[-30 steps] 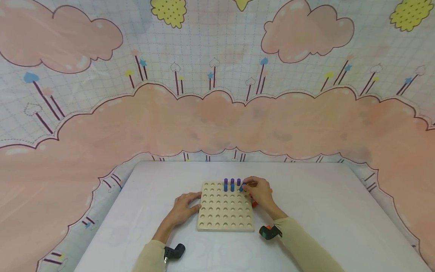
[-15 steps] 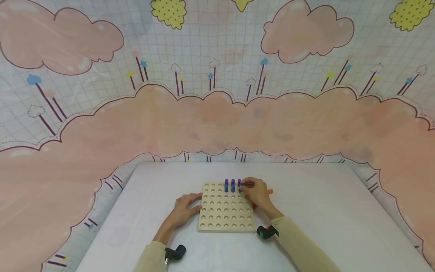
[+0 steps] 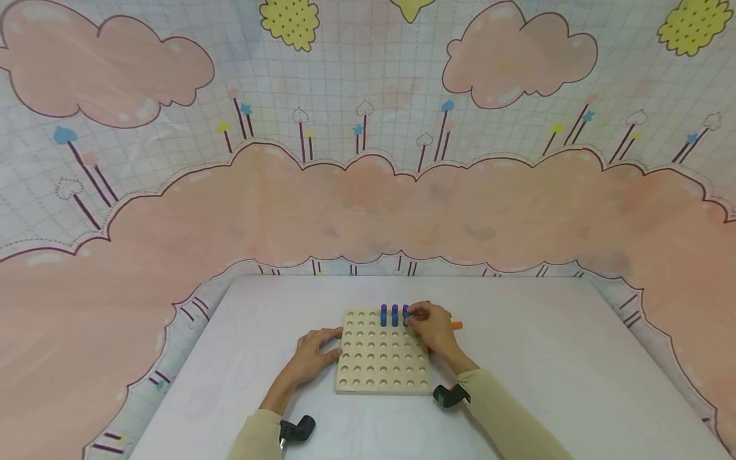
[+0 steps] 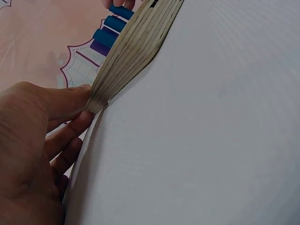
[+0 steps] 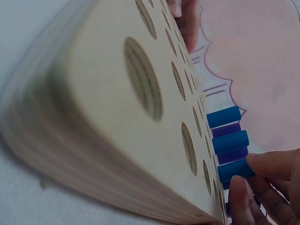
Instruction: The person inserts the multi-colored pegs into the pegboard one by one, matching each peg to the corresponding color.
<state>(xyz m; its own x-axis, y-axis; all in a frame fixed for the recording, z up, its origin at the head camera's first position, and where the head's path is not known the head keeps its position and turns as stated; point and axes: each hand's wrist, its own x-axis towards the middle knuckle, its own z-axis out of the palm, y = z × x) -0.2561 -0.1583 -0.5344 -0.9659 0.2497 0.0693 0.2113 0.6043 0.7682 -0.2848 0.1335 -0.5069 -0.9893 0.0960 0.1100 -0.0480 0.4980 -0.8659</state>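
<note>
A square wooden pegboard [image 3: 382, 364] with rows of round holes lies on the white table. My left hand [image 3: 313, 352] rests against its left edge, thumb and fingertips touching the side. At the board's far right, my right hand [image 3: 432, 327] pinches a blue peg [image 5: 234, 171] between thumb and fingers. That peg stands upright at a hole, in line with two other blue pegs [image 3: 383, 319] to its left. Purple pegs [image 3: 383, 308] stand in the row behind the blue ones. My right fingers partly cover the held peg in the head view.
An orange peg [image 3: 457, 325] shows to the right of my right hand, with a bit of yellow beside it; the hand hides more there. The white table [image 3: 517, 345] spreads around the board. A patterned cloth [image 3: 368, 211] hangs behind it.
My right hand has moved slightly left, and the blue peg has gone from tilted to upright at its hole. More of the orange peg shows. My left hand stays at the board's edge.
</note>
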